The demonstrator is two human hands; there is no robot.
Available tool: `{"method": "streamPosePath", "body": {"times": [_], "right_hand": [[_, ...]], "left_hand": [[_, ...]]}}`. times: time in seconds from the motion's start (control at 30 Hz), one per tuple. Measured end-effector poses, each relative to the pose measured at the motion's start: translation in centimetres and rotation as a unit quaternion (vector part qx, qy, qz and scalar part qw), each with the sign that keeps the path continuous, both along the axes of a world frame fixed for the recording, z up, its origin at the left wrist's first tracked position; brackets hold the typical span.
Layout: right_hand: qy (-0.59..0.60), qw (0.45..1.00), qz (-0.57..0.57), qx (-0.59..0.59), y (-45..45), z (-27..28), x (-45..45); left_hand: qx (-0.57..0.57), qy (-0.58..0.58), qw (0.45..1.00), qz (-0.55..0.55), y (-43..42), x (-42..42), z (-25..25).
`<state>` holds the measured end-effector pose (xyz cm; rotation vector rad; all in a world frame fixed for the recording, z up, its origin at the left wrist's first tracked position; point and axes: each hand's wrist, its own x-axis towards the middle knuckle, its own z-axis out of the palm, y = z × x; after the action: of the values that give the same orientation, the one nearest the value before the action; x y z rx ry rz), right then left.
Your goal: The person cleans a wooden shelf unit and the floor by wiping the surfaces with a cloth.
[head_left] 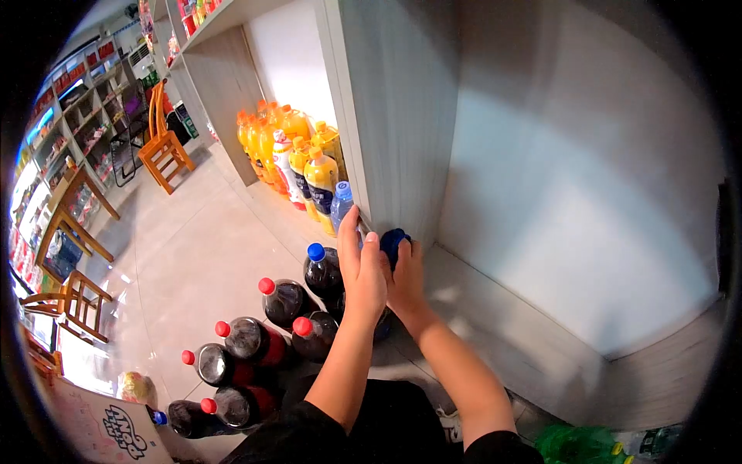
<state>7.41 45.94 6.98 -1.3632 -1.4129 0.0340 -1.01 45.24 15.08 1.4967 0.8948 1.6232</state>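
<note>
Far left there's a wooden chair (165,151) out on the floor, with a printed carton (116,433) near left. Next come dark soda bottles (239,340), most of them standing in a loose bunch, probably parked on the floor to stay within reach. Beyond those, orange drink bottles (321,185) are packed tight in the far bay, I guess to save room. The left hand (363,271) is up by the shelf panel (402,124), fingers straight, thumb apart, nothing visible in it; maybe bracing, but can't tell if it's touching. Just right of it, the right hand (403,274) is clamped on a bunched dark blue cloth (396,243) low by the panel, scrunched probably for a firmer grip. Green bottles (576,445) sit near right.
</note>
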Motion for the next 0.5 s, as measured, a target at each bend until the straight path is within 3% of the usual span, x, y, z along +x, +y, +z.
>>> {"method": "streamPosePath", "body": {"times": [0.1, 0.2, 0.43, 0.5], "right_hand": [[0.020, 1.000, -0.006, -0.020, 0.5, 1.1, 0.0], [0.057, 0.996, 0.008, 0.071, 1.5, 4.1, 0.1], [-0.030, 0.975, 0.004, 0.222, 3.4, 12.8, 0.5], [-0.068, 0.958, -0.007, 0.277, 4.0, 14.7, 0.8]], "left_hand": [[0.002, 0.027, 1.000, 0.003, 0.1, -0.1, -0.2], [0.001, 0.011, 1.000, -0.014, 0.6, 0.0, -1.1], [-0.009, -0.058, 0.997, -0.059, 1.4, 0.3, -2.3], [-0.002, -0.017, 0.999, -0.033, 1.3, 0.1, -1.9]]}}
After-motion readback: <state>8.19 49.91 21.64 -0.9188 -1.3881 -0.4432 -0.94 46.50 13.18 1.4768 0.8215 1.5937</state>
